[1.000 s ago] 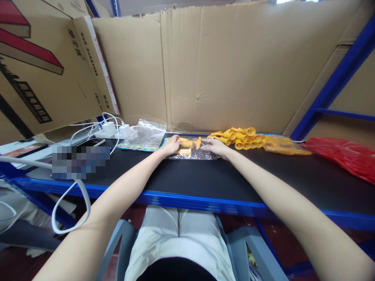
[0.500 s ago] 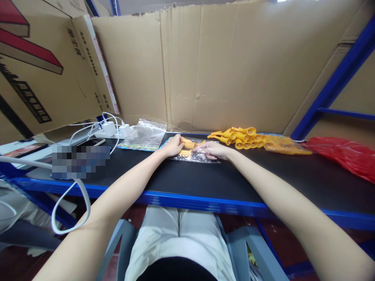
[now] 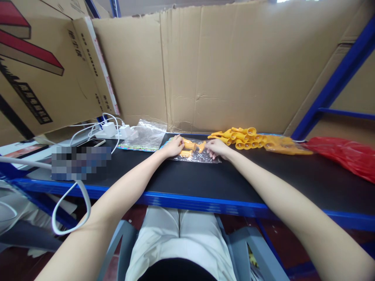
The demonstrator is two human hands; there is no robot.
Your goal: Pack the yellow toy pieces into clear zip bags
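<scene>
Left hand (image 3: 174, 147): stays resting on the left end of the clear bag (image 3: 195, 155), fingers curled on it.
Right hand (image 3: 216, 147): has drawn back right, now pinching the bag's right edge.
Yellow toys (image 3: 190, 147): uncovered again, lying in the bag on the black table (image 3: 205, 179).

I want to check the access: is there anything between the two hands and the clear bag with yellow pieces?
Nothing visible. The left hand and right hand already rest on the clear bag, one at each end.
</scene>
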